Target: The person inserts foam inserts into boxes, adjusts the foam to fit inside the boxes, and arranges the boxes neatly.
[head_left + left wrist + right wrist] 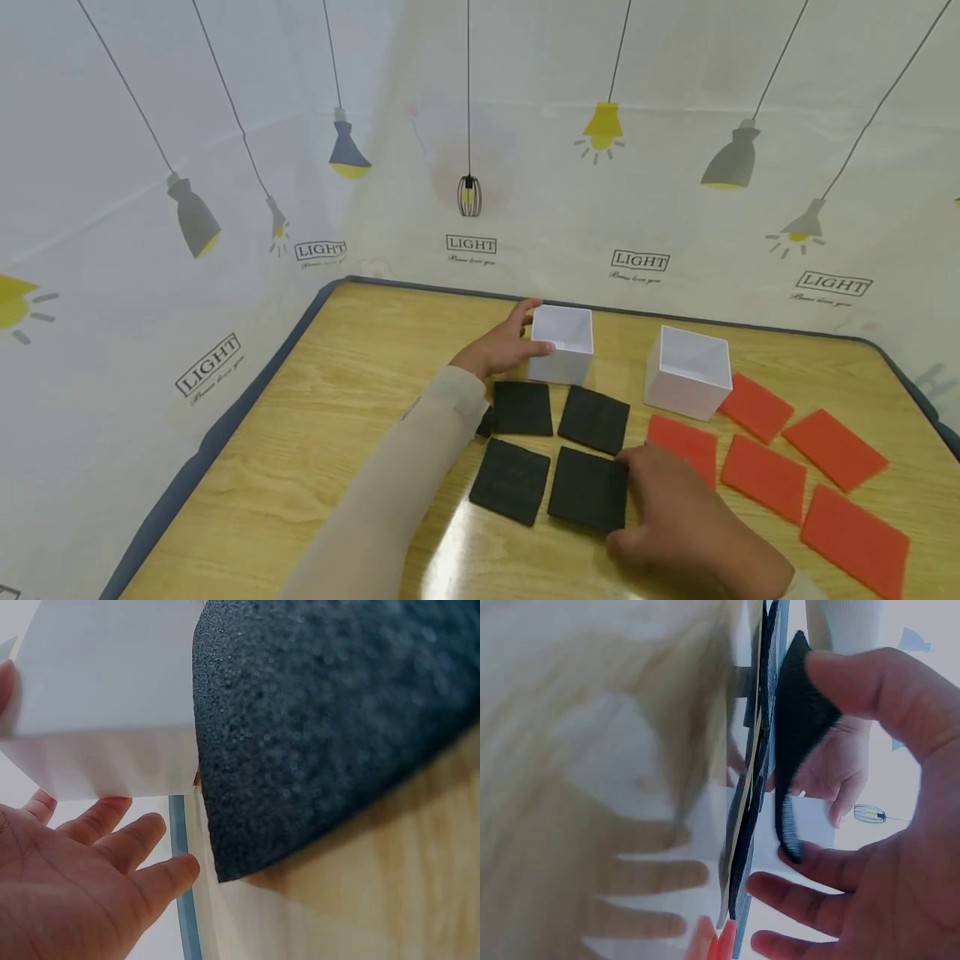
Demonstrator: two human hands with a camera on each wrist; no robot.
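Note:
My left hand (501,348) holds a white open-topped box (561,365) at its left side, thumb on the near face and fingers towards the back. In the left wrist view, the fingertips (112,806) touch the box wall. My right hand (678,517) pinches a black foam square (588,489) by its edge, between thumb and index finger. The right wrist view shows this bent square (799,727) raised off the table. Other black foam squares (522,408) lie in front of the left box, one mostly hidden behind the left sleeve.
A second white box (686,375) stands to the right. Several red foam squares (765,479) lie around it and beside my right hand. The wooden table (300,433) has a dark edge, and a curtain (525,108) printed with lamps hangs behind it.

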